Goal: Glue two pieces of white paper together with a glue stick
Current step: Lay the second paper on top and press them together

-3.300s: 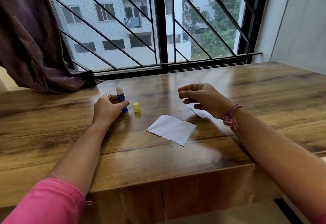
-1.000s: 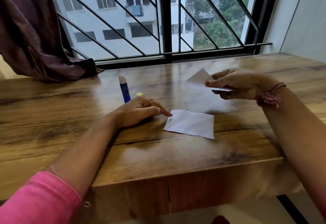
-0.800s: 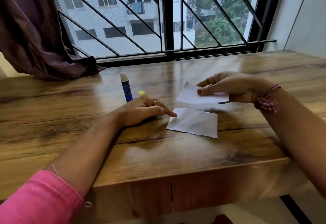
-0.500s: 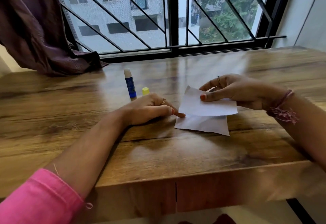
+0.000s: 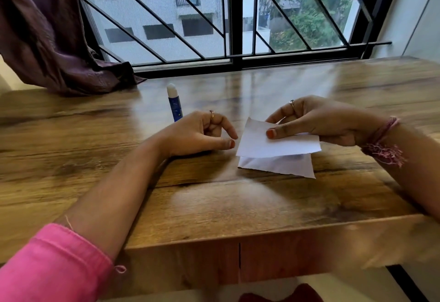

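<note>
Above the lower paper (image 5: 283,167), upper paper (image 5: 273,143) pinched in right grip (image 5: 316,121); left grip (image 5: 202,135) loosely curled, empty.

We are seeing bare table (image 5: 238,206) lying wide between the near edge and the papers, so a hand could be passing there. The left hand (image 5: 200,135) is sitting just left of the upper paper (image 5: 273,142), blocking that side. The right hand (image 5: 316,121) is pinching the upper paper over the lower paper (image 5: 281,166), covering its far part. The glue stick (image 5: 175,104) is standing upright just beyond the left hand. A curtain (image 5: 47,40) is crowding the far left corner.
</note>
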Demonstrator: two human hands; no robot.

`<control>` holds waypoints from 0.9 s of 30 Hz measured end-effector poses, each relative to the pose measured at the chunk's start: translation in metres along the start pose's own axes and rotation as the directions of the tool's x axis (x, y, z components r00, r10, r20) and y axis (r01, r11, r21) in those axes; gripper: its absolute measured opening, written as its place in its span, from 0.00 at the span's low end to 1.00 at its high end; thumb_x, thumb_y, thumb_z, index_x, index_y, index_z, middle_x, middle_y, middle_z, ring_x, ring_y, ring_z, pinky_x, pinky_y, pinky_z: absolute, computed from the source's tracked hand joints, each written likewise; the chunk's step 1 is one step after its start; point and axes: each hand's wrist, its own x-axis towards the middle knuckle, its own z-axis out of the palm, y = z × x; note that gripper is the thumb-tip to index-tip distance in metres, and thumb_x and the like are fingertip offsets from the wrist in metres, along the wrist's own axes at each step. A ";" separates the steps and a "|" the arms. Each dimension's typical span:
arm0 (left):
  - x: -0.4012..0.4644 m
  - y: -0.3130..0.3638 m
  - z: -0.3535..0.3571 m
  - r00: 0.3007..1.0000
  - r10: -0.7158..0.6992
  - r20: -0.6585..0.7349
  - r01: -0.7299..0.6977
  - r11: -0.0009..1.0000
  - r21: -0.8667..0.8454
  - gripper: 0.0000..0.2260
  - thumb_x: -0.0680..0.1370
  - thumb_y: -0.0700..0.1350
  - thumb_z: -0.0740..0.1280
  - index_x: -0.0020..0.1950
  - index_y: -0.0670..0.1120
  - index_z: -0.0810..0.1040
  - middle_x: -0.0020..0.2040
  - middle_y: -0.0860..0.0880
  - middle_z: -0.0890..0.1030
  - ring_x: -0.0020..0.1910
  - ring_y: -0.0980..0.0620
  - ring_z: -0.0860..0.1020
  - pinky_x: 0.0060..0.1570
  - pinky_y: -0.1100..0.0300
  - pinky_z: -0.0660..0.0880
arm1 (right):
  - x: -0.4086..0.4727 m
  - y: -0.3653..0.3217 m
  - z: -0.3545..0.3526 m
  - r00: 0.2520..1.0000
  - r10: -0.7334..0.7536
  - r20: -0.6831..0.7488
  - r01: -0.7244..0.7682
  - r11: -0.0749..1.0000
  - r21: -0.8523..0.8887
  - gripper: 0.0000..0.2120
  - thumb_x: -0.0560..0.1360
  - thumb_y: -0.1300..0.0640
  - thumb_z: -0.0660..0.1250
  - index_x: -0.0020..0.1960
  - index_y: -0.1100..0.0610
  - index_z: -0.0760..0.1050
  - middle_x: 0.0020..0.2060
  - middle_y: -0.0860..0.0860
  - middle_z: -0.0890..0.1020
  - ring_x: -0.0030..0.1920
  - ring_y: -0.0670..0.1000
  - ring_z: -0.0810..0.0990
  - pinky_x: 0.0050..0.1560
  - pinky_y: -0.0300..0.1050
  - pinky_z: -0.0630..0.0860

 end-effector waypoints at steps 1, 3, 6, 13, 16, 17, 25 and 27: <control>0.000 -0.001 0.000 1.000 0.001 0.001 -0.001 1.000 0.012 0.06 0.72 0.50 0.73 0.47 0.51 0.81 0.27 0.57 0.68 0.27 0.57 0.66 0.28 0.69 0.63 | 0.000 0.000 0.001 1.000 0.005 0.004 -0.005 1.000 -0.018 0.25 0.59 0.56 0.76 0.54 0.62 0.79 0.44 0.59 0.86 0.38 0.52 0.84 0.30 0.40 0.81; 0.001 -0.001 0.000 1.000 -0.009 0.009 0.009 1.000 0.030 0.08 0.71 0.52 0.73 0.47 0.51 0.81 0.28 0.57 0.66 0.28 0.57 0.65 0.28 0.69 0.63 | -0.001 0.001 0.003 1.000 0.013 0.009 -0.012 0.998 -0.056 0.25 0.58 0.55 0.76 0.54 0.61 0.80 0.45 0.59 0.86 0.39 0.52 0.84 0.33 0.40 0.82; 0.001 0.000 -0.002 0.999 -0.022 0.039 0.019 0.998 0.057 0.10 0.71 0.56 0.72 0.47 0.52 0.82 0.29 0.57 0.67 0.29 0.56 0.65 0.29 0.68 0.63 | -0.001 0.001 0.004 1.000 0.016 0.009 -0.015 0.998 -0.068 0.24 0.59 0.55 0.76 0.53 0.60 0.80 0.45 0.59 0.86 0.38 0.52 0.84 0.33 0.39 0.81; 0.000 0.003 -0.003 0.998 -0.036 0.060 0.031 0.996 0.084 0.07 0.73 0.53 0.73 0.46 0.52 0.83 0.31 0.52 0.71 0.31 0.56 0.69 0.30 0.68 0.65 | 0.000 0.001 0.002 1.000 0.017 -0.014 -0.018 0.997 -0.073 0.21 0.61 0.57 0.76 0.52 0.61 0.81 0.43 0.58 0.86 0.37 0.51 0.85 0.30 0.37 0.79; -0.001 0.004 -0.003 0.997 -0.047 0.067 0.042 0.996 0.073 0.08 0.72 0.53 0.73 0.46 0.51 0.83 0.30 0.55 0.72 0.31 0.57 0.69 0.30 0.69 0.66 | 0.000 0.001 0.002 1.000 0.025 -0.011 -0.025 0.997 -0.071 0.20 0.61 0.57 0.76 0.52 0.61 0.81 0.43 0.57 0.86 0.37 0.50 0.85 0.31 0.37 0.79; 0.000 0.004 -0.002 0.996 -0.048 0.070 0.043 0.997 0.066 0.08 0.72 0.53 0.73 0.46 0.51 0.83 0.30 0.55 0.72 0.31 0.57 0.69 0.30 0.69 0.65 | 0.000 0.001 0.002 1.000 0.026 -0.009 -0.026 0.997 -0.067 0.20 0.61 0.57 0.76 0.52 0.61 0.81 0.43 0.57 0.86 0.37 0.50 0.85 0.31 0.37 0.79; 0.000 0.004 -0.002 0.995 -0.048 0.092 0.042 0.997 0.057 0.09 0.71 0.53 0.74 0.46 0.50 0.83 0.27 0.59 0.71 0.28 0.60 0.68 0.28 0.71 0.65 | 0.000 0.002 0.003 1.000 0.026 -0.010 -0.026 0.997 -0.076 0.21 0.61 0.57 0.76 0.52 0.62 0.81 0.45 0.58 0.86 0.38 0.50 0.85 0.33 0.38 0.80; 0.000 0.004 -0.002 0.995 -0.047 0.089 0.042 0.997 0.058 0.09 0.71 0.54 0.74 0.45 0.49 0.83 0.27 0.59 0.71 0.28 0.61 0.68 0.28 0.71 0.65 | 0.000 0.002 0.003 1.000 0.026 -0.007 -0.027 0.996 -0.081 0.21 0.62 0.58 0.75 0.53 0.62 0.81 0.45 0.58 0.86 0.38 0.50 0.85 0.33 0.38 0.80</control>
